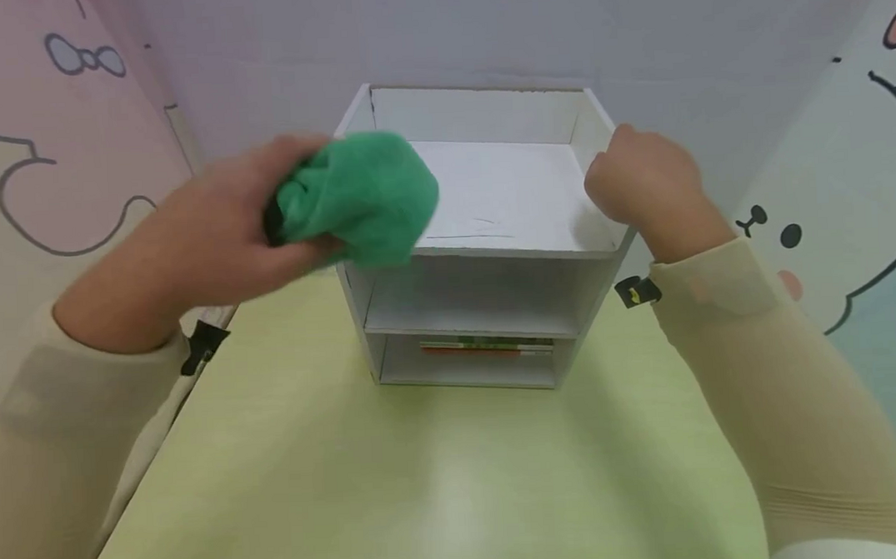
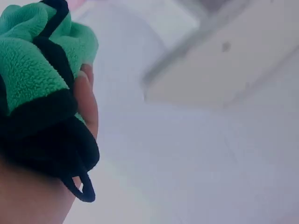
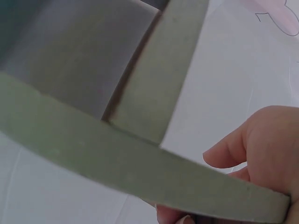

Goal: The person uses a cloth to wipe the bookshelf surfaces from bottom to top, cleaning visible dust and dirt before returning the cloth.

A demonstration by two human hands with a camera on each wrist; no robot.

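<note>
Fingers of the left hand [image 1: 213, 240] are curled round a bunched green cloth [image 1: 358, 196], which sits at the front left corner of the white shelf unit [image 1: 490, 203], level with its top tray. The left wrist view shows the cloth [image 2: 32, 70] as a fleecy green pile edged in black, with a thin black loop [image 2: 83, 189] hanging below the hand and a fingertip [image 2: 86, 100] pressed into the folds. It looks soft, light and limp; I judge it will crush to any shape and carry no risk of breaking, though loose ends may trail. A full-handed bunching hold, as here, suits it better than a pinch at one edge.

On the opposite side of the shelf unit, the right hand [image 1: 642, 183] clamps the right wall of the top tray, fingers curled over the rim. The right wrist view shows those fingers [image 3: 261, 154] wrapped on the thin board edge [image 3: 140, 168]. The unit seems stiff and fairly light, likely to slide if pushed, so the rim is a sensible place to steady it.

Below the top tray the unit has two open shelves; the lowest holds a flat stack with an orange and green edge [image 1: 488, 347]. The unit stands on a pale green table [image 1: 427, 480], between cartoon-printed walls [image 1: 52, 163].
</note>
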